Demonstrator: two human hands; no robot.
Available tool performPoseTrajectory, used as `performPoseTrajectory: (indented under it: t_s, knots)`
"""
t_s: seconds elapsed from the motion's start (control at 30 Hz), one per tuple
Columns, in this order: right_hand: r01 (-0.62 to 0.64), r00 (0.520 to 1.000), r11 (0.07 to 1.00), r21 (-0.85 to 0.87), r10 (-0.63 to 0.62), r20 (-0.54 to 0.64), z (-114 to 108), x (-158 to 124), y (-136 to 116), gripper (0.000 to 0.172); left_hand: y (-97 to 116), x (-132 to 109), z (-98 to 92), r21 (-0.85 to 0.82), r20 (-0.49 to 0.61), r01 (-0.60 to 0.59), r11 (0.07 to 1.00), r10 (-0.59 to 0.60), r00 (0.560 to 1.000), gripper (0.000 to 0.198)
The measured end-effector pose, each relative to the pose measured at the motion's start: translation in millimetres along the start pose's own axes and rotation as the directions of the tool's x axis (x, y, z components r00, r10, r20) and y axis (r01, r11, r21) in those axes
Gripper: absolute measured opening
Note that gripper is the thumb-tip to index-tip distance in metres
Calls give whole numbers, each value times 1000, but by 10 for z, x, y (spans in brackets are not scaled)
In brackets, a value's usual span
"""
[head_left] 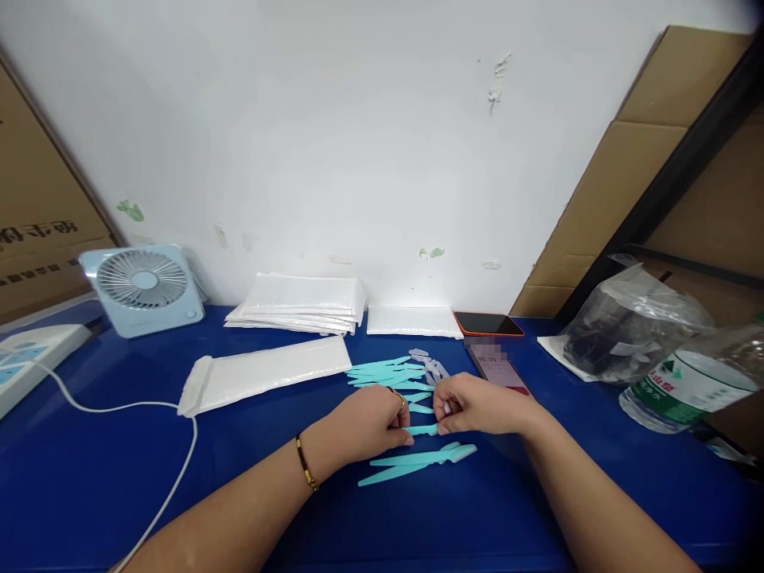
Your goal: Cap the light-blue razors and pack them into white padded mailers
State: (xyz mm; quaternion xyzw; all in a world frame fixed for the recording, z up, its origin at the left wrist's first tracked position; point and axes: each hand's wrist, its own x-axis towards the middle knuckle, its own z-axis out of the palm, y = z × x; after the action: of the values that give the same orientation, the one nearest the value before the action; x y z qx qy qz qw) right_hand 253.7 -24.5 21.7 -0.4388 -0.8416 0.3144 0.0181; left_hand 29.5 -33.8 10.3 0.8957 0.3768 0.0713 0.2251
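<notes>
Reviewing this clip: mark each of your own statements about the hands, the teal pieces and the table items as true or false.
1. Both hands, left hand and right hand, pinch one teal piece between them. True.
2. The fan stands at the table's right end. False: it stands at the left.
3. A pile of teal pieces lies beyond the hands. True.
4. The table is red. False: it is blue.

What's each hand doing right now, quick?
Left hand: closed on one end of a teal stick.
Right hand: closed on the stick's other end.
</notes>
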Motion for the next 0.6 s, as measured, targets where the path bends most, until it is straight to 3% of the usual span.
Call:
performPoseTrajectory:
  t_s: [0.13, 0.23, 0.3, 0.37, 0.43, 0.53, 0.6]
  knots:
    - [2, 994, 998, 57, 5, -106, -38, 5, 70, 21, -99, 56, -71, 47, -91, 26, 999, -22, 996, 17]
    - [-70, 953, 989, 127, 104, -285, -96, 11, 163, 21, -229, 86, -177, 77, -194, 99, 992, -83, 978, 18]
    - [-98, 931, 978, 186, 156, -330, -131, -1, 201, 26, -279, 85, -221, 72, -239, 141, 987, -120, 964, 21]
    - [-104, 946, 968, 230, 168, -279, -154, -37, 200, 30, -263, 62, -230, 54, -267, 140, 989, -121, 956, 27]
    - [-103, 978, 969, 227, 140, -155, -162, -89, 165, 32, -184, 19, -210, 34, -247, 86, 996, -75, 966, 28]
    - [-63, 996, 988, 142, 53, 70, -137, -143, 100, 35, -15, -50, -143, 9, -101, -30, 1000, 31, 994, 31]
    - [-29, 990, 997, 70, 19, 141, -101, -143, 75, 33, 76, -77, -84, 0, -8, -67, 998, 67, 998, 33]
